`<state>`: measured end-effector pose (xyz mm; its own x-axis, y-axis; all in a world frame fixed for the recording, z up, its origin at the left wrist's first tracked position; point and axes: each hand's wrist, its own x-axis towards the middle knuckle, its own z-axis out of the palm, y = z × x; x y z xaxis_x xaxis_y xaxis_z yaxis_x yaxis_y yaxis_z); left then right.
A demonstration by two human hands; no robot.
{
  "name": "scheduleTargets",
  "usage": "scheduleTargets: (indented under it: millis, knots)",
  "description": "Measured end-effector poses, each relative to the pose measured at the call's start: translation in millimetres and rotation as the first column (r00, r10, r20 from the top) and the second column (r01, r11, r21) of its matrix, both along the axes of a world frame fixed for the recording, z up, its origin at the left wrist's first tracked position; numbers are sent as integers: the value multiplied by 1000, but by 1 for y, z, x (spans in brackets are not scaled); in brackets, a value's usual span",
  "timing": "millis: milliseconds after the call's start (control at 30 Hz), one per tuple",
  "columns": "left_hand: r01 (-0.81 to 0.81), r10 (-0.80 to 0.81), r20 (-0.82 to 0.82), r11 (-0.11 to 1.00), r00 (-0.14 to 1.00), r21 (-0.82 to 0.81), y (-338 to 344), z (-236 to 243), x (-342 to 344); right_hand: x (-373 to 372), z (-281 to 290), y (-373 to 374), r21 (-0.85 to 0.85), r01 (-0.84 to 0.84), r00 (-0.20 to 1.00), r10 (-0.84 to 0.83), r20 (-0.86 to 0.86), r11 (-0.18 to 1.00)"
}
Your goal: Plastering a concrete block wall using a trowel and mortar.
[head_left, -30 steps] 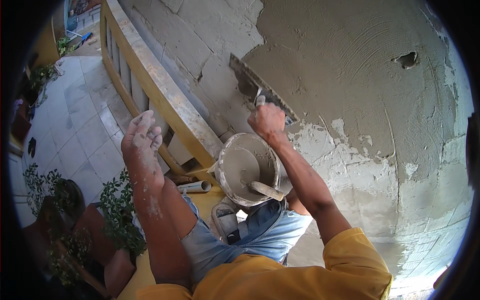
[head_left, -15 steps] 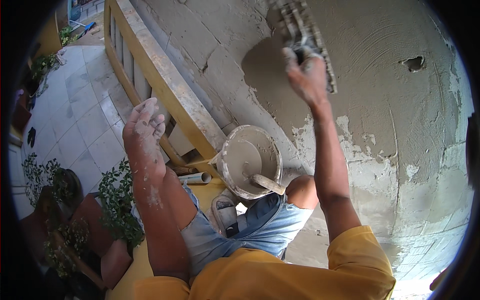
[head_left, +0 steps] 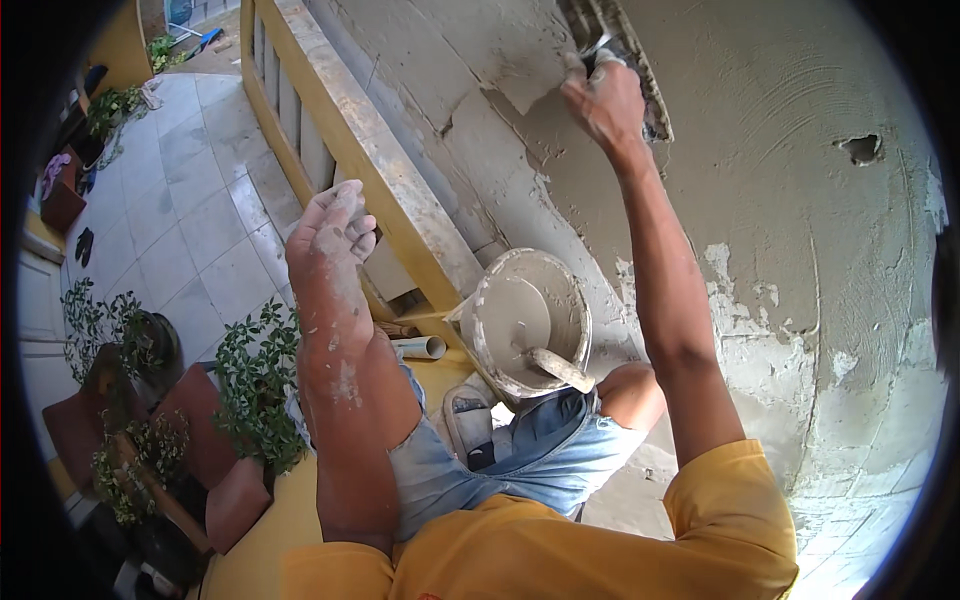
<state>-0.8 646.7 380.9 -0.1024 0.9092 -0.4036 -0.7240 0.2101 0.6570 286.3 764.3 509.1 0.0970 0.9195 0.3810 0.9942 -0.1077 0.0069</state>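
Note:
My right hand [head_left: 608, 100] grips a plastering trowel [head_left: 640, 75] by its handle, at the grey wall covered with wet plaster [head_left: 740, 130]. The trowel's long blade is caked with mortar, and its far end runs out of view at the top. My left hand [head_left: 333, 228], smeared with dried mortar, is raised over my left knee beside the railing; its fingers curl loosely inward and nothing shows in them. Between my knees and the wall stands a mortar-crusted bucket [head_left: 480, 345] with grey mix inside. A mortar-coated handle [head_left: 560, 368] sticks out over its near rim.
A yellow railing with a pale top [head_left: 370, 145] runs along the left of the wall. White pipe [head_left: 420, 347] lies beside the bucket. Potted plants [head_left: 258, 385] stand at the left, by the tiled floor [head_left: 180, 215]. The wall has a small hole [head_left: 862, 150].
The view has shifted, so the scene sits farther right. The trowel has moved up and left along the wall, and the dark shadow beside it has gone. My left fingers are curled more.

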Motion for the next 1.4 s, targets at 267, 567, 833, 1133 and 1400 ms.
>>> scheduleTargets:
  millis: [267, 567, 833, 1133, 1400]
  knots:
    - [28, -29, -35, 1000, 999, -14, 1, 5, -3, 36, -139, -81, -507, 114, 984, -25, 179, 854]
    - [51, -51, -35, 999, 998, -6, -1, -7, 2, 0, -73, -18, -286, 66, 994, -38, 104, 956]
    - [84, -84, -63, 996, 994, -15, -1, -17, -10, 36, 99, -12, 208, -22, 994, 44, -104, 978]
    - [18, -21, -60, 999, 998, -49, 4, -5, -19, 9, 11, -108, 109, -67, 998, 66, 7, 992]
    - [24, -25, -18, 998, 1000, -55, 4, -6, -10, 62, -142, -139, -379, 62, 988, -3, 152, 923]
